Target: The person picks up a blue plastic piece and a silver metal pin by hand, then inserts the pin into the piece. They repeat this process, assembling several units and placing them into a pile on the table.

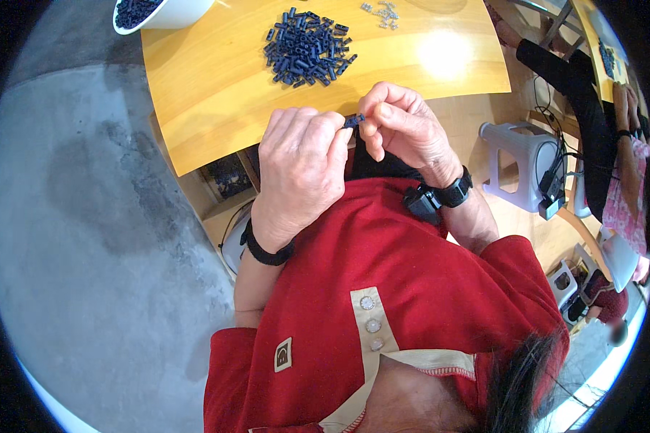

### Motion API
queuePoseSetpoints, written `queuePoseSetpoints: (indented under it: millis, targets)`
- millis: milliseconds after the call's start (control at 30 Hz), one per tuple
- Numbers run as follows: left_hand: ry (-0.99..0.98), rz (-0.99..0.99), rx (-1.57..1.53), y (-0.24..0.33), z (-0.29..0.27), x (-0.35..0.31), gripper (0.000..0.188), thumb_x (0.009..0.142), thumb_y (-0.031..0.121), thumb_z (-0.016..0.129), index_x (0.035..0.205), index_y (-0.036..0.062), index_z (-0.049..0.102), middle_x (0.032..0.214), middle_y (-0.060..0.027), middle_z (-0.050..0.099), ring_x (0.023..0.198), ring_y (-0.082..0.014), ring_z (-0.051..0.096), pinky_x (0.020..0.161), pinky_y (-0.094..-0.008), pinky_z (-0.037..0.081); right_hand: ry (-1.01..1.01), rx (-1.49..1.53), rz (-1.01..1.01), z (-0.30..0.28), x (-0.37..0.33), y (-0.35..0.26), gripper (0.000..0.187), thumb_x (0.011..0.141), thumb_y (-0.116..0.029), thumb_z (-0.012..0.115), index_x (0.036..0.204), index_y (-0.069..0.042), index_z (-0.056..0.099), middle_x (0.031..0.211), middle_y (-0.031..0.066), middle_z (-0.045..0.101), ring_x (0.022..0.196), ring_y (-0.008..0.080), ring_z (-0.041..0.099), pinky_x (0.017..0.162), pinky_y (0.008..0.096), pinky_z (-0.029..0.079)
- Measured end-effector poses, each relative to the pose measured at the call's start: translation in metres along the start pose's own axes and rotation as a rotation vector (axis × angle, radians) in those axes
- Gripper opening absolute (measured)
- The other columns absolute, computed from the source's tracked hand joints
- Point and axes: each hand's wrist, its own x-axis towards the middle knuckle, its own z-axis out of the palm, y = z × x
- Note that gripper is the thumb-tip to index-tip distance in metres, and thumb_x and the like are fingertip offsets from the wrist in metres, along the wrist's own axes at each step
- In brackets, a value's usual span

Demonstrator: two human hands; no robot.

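A small dark blue plastic part sticks out from between the thumb and fingers of my left hand, which is closed around it. At the part's free end, the thumb and forefinger of my right hand are pinched together. Whatever that pinch holds is too small or hidden to name. Both hands meet just off the near edge of the yellow wooden table. Beyond them lies a heap of similar dark blue parts on the tabletop.
Several tiny clear pieces lie at the table's far side. A white bowl of dark parts stands at the far left corner. To the right are a white plastic stool, cables and another person's arm at a second table.
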Motion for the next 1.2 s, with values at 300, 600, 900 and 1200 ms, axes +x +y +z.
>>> queuePoseSetpoints:
  millis: [300, 600, 900, 1200]
  targets:
    - [0.015, 0.016, 0.007, 0.003, 0.009, -0.007, 0.016, 0.075, -0.001, 0.072, 0.087, 0.0032, 0.062, 0.078, -0.0120, 0.061, 0.072, -0.0314, 0.059, 0.065, -0.0402, 0.047, -0.011, -0.066, 0.069, 0.010, 0.000, -0.006, 0.014, 0.093, -0.016, 0.066, 0.091, -0.003, 0.062, 0.069, 0.0033, 0.062, 0.052, 0.0118, 0.056, 0.049, 0.0244, 0.047]
    - [0.132, -0.048, -0.125, -0.005, 0.025, -0.019, 0.015, 0.077, 0.001, 0.070, 0.090, 0.0035, 0.063, 0.083, -0.0098, 0.060, 0.075, -0.0295, 0.059, 0.072, -0.0401, 0.045, 0.091, -0.040, 0.188, 0.011, 0.000, 0.003, 0.019, 0.093, -0.023, 0.067, 0.089, -0.005, 0.062, 0.068, 0.0006, 0.060, 0.052, 0.0091, 0.055, 0.047, 0.0217, 0.044]
    - [0.100, 0.052, -0.074, -0.007, 0.019, -0.019, 0.026, 0.071, -0.002, 0.075, 0.095, 0.0043, 0.066, 0.107, -0.0095, 0.065, 0.104, -0.0325, 0.060, 0.092, -0.0424, 0.045, -0.177, 0.057, 0.384, -0.012, 0.010, 0.014, 0.023, 0.090, -0.028, 0.072, 0.094, -0.007, 0.063, 0.069, -0.0060, 0.050, 0.052, 0.0034, 0.035, 0.045, 0.0184, 0.026]
    - [0.054, 0.066, -0.193, -0.018, 0.017, -0.031, 0.026, 0.070, -0.004, 0.073, 0.094, 0.0027, 0.065, 0.109, -0.0105, 0.066, 0.107, -0.0349, 0.060, 0.092, -0.0435, 0.048, -0.196, 0.167, 0.333, -0.003, 0.008, 0.036, 0.030, 0.088, -0.024, 0.073, 0.104, -0.001, 0.064, 0.072, -0.0050, 0.055, 0.052, 0.0018, 0.035, 0.044, 0.0174, 0.024]
